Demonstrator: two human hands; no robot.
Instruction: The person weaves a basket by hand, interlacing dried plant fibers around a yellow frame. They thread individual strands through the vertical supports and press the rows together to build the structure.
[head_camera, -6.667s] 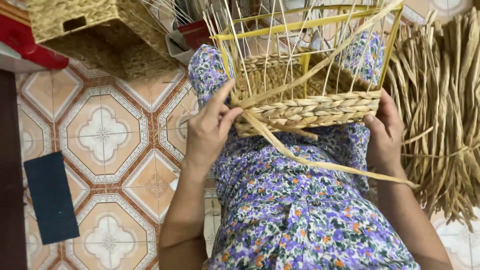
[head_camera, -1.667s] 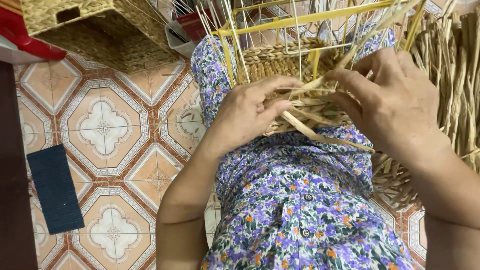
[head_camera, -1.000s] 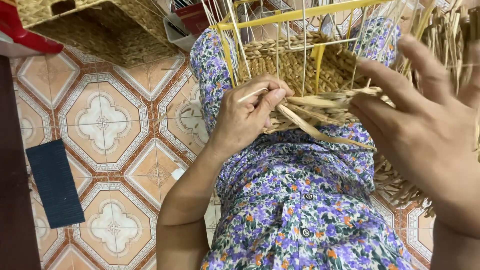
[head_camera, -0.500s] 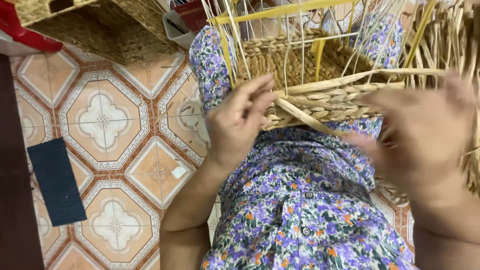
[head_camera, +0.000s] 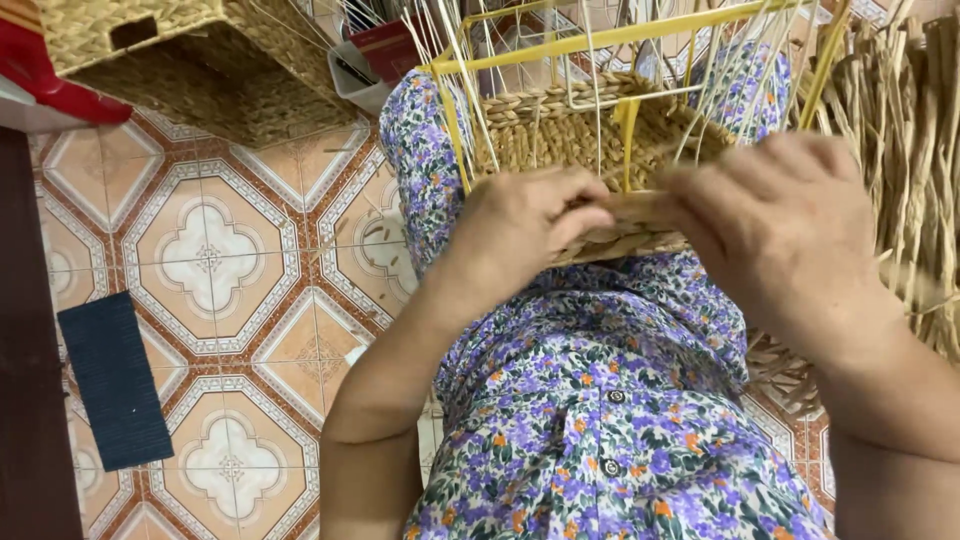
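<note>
On the lap, a half-woven basket (head_camera: 590, 140) is steadied on its yellow frame (head_camera: 600, 40). Left hand (head_camera: 530, 225) and right hand (head_camera: 785, 235) are closed on the straw strand (head_camera: 625, 225) at the near rim. Weaving mid-row; tight tucking between uprights is judged next.

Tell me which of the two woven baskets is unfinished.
The basket on the lap, under both hands: bare yellow wire frame above a few woven rows. The basket at top left is woven all over.

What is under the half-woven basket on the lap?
Under the basket lies the flowered dress over the lap. Both hands, left and right, cover its near edge, so the contact is hidden.
</note>
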